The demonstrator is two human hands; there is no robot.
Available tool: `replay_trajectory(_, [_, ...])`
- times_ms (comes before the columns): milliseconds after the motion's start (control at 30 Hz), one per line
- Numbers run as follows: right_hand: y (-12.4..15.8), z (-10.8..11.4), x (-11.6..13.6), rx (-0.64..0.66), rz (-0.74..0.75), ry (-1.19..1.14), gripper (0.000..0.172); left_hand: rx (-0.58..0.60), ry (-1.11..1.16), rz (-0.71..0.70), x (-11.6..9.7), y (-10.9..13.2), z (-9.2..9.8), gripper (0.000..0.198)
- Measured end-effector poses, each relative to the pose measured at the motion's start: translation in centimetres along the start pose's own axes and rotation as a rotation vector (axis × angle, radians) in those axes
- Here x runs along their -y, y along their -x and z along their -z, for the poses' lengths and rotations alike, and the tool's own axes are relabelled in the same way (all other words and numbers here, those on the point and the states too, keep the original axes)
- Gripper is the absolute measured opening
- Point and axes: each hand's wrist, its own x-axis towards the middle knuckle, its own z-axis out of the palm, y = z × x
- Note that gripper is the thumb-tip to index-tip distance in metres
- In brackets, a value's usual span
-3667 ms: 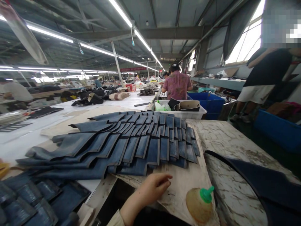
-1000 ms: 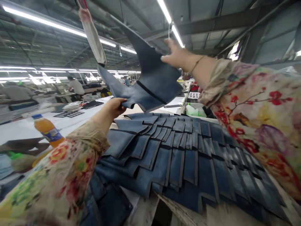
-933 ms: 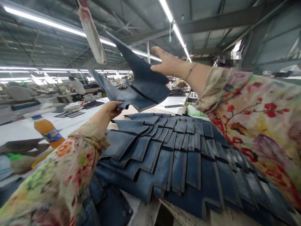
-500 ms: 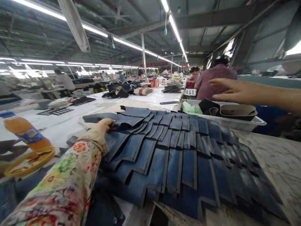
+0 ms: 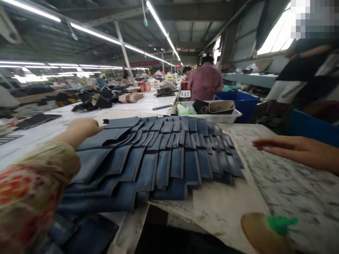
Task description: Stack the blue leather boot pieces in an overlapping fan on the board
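Overlapping rows of dark blue denim pieces [image 5: 164, 162] with grey edges lie fanned out across the table in front of me. My left hand [image 5: 86, 129] is at their far left corner, its fingers curled in, and what they hold, if anything, is hidden. A floral sleeve covers that arm. To the right of the denim, my right hand [image 5: 280, 144] hovers over the marbled tabletop [image 5: 286, 183], fingers stretched out and touching nothing. Near the bottom right edge sits a blurred tan object with a green part [image 5: 282, 224].
Behind the denim stands a white bin [image 5: 235, 114] holding dark and tan pieces. A person in a purple shirt [image 5: 205, 81] is beyond it, near a blue bin [image 5: 241, 102]. Another person stands at the right. Dark bundles [image 5: 102, 100] lie on the white table.
The view has swung to the right, and the orange bottle and yellow basket are out of sight. My right hand is lower, over the marbled surface. My left hand stays at the denim's left corner.
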Motion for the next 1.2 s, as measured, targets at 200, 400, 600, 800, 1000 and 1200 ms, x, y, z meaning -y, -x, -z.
replay_trajectory(200, [10.3,-8.6,-4.5,-0.039,-0.090,-0.340,0.054,0.116,-0.066,-0.498,-17.4,5.0,2.6,0.071])
replay_trajectory(400, [18.1,-16.4,-6.2,-0.011,-0.102,-0.692,0.065,0.240,-0.026,-0.947,-30.1,14.8,2.3,0.038])
replay_trajectory(600, [19.6,-18.3,-3.0,-0.064,-0.044,-0.395,0.082,0.295,0.353,-1.070,-34.5,18.7,0.0,0.038])
replay_trajectory(800, [17.3,-20.7,-0.6,-0.288,-0.158,-0.174,0.080,0.382,0.805,-0.910,-35.0,21.4,-9.4,0.041])
replay_trajectory(1000, [17.7,-21.3,-1.4,-0.346,-0.104,-0.202,0.071,0.566,1.045,-0.898,-36.0,25.2,-18.6,0.074])
replay_trajectory(1200, [17.8,-21.0,-1.4,-0.347,-0.104,-0.213,0.073,0.574,1.122,-0.800,-37.1,26.5,-20.1,0.070])
